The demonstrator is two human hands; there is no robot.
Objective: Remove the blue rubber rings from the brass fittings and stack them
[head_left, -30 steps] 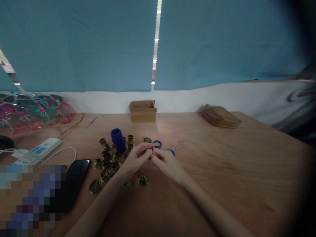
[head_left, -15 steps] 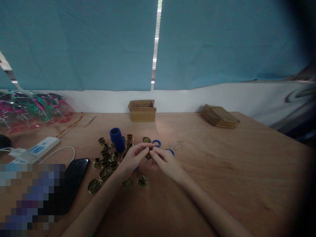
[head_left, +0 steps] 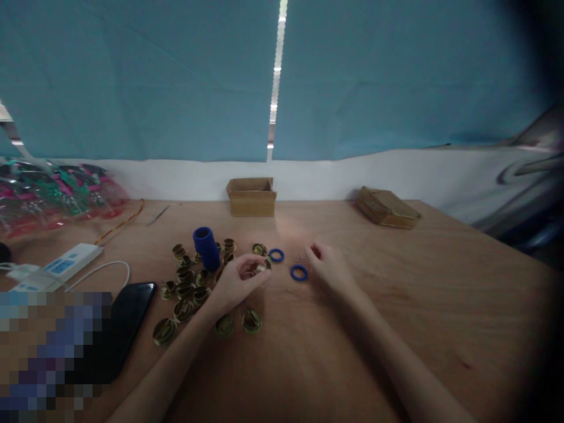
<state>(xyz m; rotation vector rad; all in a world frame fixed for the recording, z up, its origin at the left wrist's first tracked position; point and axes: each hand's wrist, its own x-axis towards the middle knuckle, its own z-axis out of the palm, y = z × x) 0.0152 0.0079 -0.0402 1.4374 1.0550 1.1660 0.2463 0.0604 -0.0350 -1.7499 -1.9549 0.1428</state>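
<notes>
My left hand (head_left: 237, 283) pinches a small round brass-coloured fitting (head_left: 265, 265) between thumb and fingers, above the table. Off to the right, my right hand (head_left: 331, 269) is down at a scatter of tiny pale pieces (head_left: 302, 258), its fingers drawn together; whether a piece is between them is hidden. Two loose blue rings, one nearer (head_left: 299, 272) and one farther (head_left: 277, 255), lie between the hands. Left of my left hand stands a leaning stack of blue rings (head_left: 207, 249). Several more brass-coloured fittings (head_left: 185, 292) surround it, and one fitting (head_left: 251, 321) lies close to me.
An open cardboard box (head_left: 252, 205) and a second, battered box (head_left: 388, 208) stand at the back of the wooden table. On the left are a black phone (head_left: 132, 320), a white power strip (head_left: 73, 261) with cables, thin tweezers-like metal (head_left: 158, 215) and clear plastic packs (head_left: 66, 197).
My hands were together at the brass-coloured fitting. My right hand has let go and moved right to the tiny pieces, while my left keeps the fitting.
</notes>
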